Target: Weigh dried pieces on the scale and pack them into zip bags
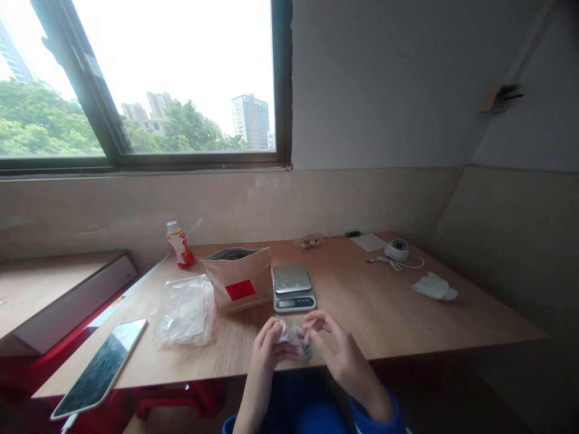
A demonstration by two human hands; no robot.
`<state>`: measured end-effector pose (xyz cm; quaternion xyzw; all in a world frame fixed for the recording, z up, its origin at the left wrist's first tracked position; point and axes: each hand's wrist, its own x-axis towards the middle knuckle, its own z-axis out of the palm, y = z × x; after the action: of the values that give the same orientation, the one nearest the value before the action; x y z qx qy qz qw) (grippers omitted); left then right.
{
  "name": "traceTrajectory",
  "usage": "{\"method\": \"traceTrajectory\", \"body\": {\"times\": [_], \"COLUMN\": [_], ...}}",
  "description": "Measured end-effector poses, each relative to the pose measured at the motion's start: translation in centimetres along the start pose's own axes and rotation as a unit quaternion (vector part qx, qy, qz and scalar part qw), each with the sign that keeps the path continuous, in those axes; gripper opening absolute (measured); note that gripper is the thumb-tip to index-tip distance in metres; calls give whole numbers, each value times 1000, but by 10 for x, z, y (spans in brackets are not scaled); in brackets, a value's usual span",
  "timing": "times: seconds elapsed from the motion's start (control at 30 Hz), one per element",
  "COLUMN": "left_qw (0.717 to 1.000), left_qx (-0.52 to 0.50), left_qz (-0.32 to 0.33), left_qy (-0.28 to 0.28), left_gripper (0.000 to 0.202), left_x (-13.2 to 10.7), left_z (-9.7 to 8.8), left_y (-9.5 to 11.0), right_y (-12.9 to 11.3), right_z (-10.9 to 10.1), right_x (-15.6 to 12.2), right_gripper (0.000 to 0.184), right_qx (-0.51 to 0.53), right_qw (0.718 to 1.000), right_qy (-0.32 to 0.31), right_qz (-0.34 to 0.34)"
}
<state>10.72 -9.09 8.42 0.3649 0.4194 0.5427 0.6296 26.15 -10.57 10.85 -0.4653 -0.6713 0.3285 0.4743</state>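
Over the table's front edge, a small clear plastic bag (296,342) with something dark inside is between my two hands. My left hand (270,345) is closed on the bag's left side, fingers wrapped round it. On the right side, my right hand (332,343) has its fingers bent and pinched at the bag. What is in the bag is too small and blurred to name. Just beyond my hands stands a digital kitchen scale (293,288) with a bare metal plate. To its left, a brown paper pouch (239,280) with a red label stands open at the top.
Clear zip bags (187,310) lie on the left, beside a smartphone (104,364) overhanging the edge. A red-and-white bottle (180,244) stands behind. A bag of light brown pieces (310,242), a white camera (397,249) with its cable, and a crumpled tissue (435,286) lie further off.
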Motion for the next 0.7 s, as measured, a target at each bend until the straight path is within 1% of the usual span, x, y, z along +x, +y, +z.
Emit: {"method": "traceTrajectory", "body": {"times": [0.03,0.07,0.13,0.2,0.27,0.33,0.4,0.43,0.5,0.57,0.63,0.7], "left_qw": [996,984,935,877,818,761,715,697,672,660,659,664], "left_qx": [71,149,298,405,486,551,596,611,632,646,653,652], "left_qz": [49,102,194,260,307,341,365,374,386,384,373,365], "left_qy": [7,9,5,-3,-21,-35,-31,-21,-1,11,16,12], "left_gripper": [32,29,22,20,25,29,29,29,31,35,41,44], "left_x": [-4,-8,-16,-21,-23,-22,-21,-20,-19,-18,-16,-14], "left_z": [3,6,13,19,21,21,19,18,16,15,14,14], "left_y": [2,3,5,3,0,-4,-7,-8,-9,-11,-13,-16], "right_y": [0,-1,-2,-2,-1,3,9,12,17,22,26,30], "right_z": [1,3,9,15,21,24,26,27,28,28,28,27], "right_x": [0,0,3,6,9,11,13,14,15,16,17,18], "right_gripper": [23,26,28,31,34,37,40,41,42,43,42,41], "right_qx": [-5,-11,-17,4,25,35,52,70,114,143,152,144], "right_qw": [1000,998,997,996,996,995,994,992,986,981,980,981], "right_qy": [26,49,68,63,55,55,58,62,68,60,46,51], "right_qz": [14,23,40,59,70,70,74,80,100,115,121,122]}}
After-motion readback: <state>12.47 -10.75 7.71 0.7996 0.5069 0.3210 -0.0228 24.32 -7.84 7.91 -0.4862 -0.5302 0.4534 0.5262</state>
